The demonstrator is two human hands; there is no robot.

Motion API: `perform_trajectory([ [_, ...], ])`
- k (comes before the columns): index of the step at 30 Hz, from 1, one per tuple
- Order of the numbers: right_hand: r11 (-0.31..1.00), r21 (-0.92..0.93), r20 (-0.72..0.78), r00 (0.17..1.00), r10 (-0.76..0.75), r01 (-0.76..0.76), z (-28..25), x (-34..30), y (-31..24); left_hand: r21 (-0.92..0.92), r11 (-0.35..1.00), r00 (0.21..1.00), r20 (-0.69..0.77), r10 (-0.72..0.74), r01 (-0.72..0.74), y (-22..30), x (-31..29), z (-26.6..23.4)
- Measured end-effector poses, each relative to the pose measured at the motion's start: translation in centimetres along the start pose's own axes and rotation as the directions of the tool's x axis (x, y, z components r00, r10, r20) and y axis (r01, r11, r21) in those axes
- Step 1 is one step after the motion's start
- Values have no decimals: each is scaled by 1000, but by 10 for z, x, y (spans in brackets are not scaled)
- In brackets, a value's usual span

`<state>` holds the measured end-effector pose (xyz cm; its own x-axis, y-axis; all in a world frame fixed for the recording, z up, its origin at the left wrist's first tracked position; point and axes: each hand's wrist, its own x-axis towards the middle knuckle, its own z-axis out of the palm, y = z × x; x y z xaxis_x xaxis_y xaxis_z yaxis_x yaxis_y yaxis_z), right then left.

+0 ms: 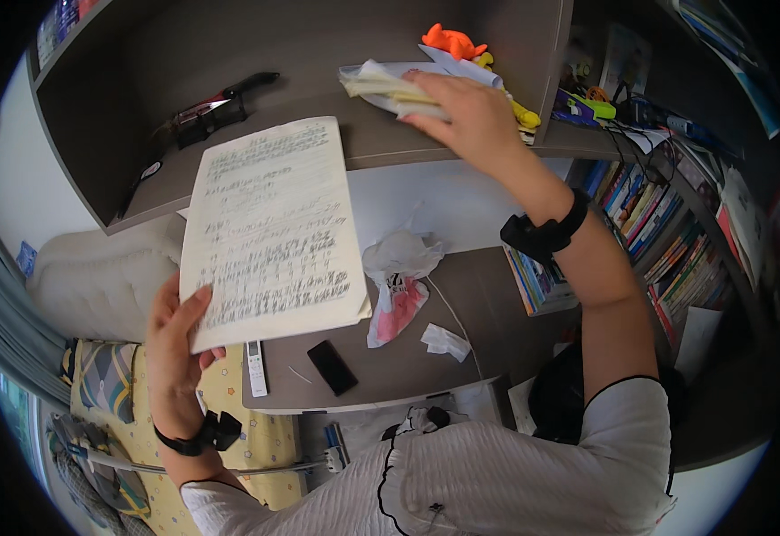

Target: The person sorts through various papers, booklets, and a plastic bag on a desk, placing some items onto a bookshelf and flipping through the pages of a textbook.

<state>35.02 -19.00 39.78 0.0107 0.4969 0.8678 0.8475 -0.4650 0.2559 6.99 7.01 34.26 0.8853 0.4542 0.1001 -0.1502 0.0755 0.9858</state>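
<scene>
My left hand (pixel 183 329) grips the lower left corner of a thick pad of paper (pixel 274 223), thumb on top and fingers beneath. Dense handwriting covers the pad's upper sheet, and it is held up in front of the shelf (pixel 381 141). On that shelf, my right hand (pixel 466 112) closes over a transparent plastic packet (pixel 377 85) with pale yellow contents; what exactly is inside cannot be made out. Just behind the packet are an orange toy figure (pixel 452 41), folded pale paper (pixel 466 67) and a yellow object (pixel 524 114).
A black and red clipper-like device (pixel 220 105) rests at the shelf's left. On the desk below lie a plastic bag (pixel 401 277), a crumpled tissue (pixel 445 341), a black phone (pixel 331 367) and a white remote (pixel 256 368). Books (pixel 636 205) fill the right-hand shelves.
</scene>
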Motion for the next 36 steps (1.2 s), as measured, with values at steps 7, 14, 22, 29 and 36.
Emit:
perform_trajectory([
  [7, 998, -48, 43, 998, 51, -49, -11, 13, 6, 27, 998, 994, 88, -63, 61, 35, 29, 27],
  [14, 997, -76, 36, 999, 25, -23, -8, 25, 13, 72, 994, 938, 330, -104, 85, 51, 91, 91],
  [22, 987, -122, 90, 991, -98, 108, -8, 42, 12, 75, 993, 846, 521, -114, 88, 38, 149, 150],
  [29, 967, -87, 190, 957, -219, 238, 8, 19, 7, 145, 989, 866, 492, -88, 18, 30, 162, 170],
  [36, 986, -100, 167, 979, -119, 137, 4, 31, -3, 189, 982, 873, 480, -86, -7, 27, 175, 192],
])
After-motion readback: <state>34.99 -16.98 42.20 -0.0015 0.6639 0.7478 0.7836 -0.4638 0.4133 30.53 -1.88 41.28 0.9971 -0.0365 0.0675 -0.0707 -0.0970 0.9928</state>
